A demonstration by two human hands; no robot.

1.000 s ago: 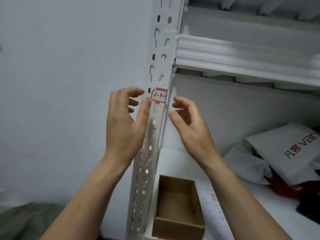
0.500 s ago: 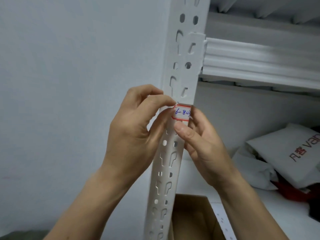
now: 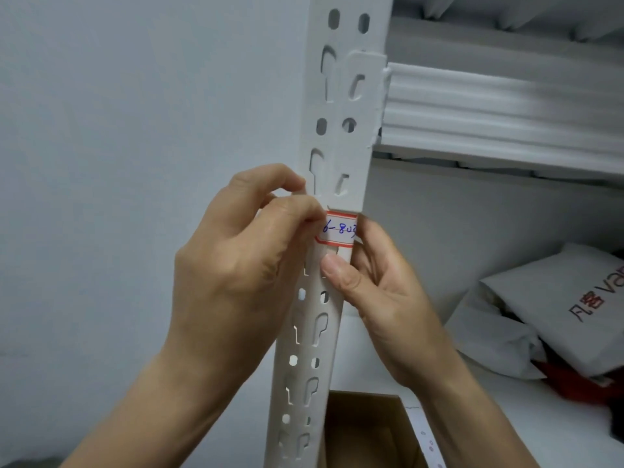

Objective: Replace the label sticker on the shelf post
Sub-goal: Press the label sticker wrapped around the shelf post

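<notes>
A white perforated shelf post [image 3: 341, 106] runs up the middle of the view. A red-bordered white label sticker [image 3: 338, 230] with blue handwriting is stuck on it at hand height. My left hand [image 3: 236, 261] wraps the post's left edge, with thumb and forefinger pinching the sticker's left end. My right hand [image 3: 381, 295] holds the post from the right, its thumb pressed on the post just below the sticker and its fingers behind the post.
A white shelf beam [image 3: 499, 109] joins the post at the upper right. On the lower shelf lie white bags [image 3: 547, 309] with red print. An open cardboard box [image 3: 364, 430] sits below beside a white sticker sheet [image 3: 427, 440]. A plain wall [image 3: 118, 130] fills the left.
Both hands have closed in from apart onto the post. The left fingers now pinch the sticker's left end and the right thumb rests below it. The camera has moved closer.
</notes>
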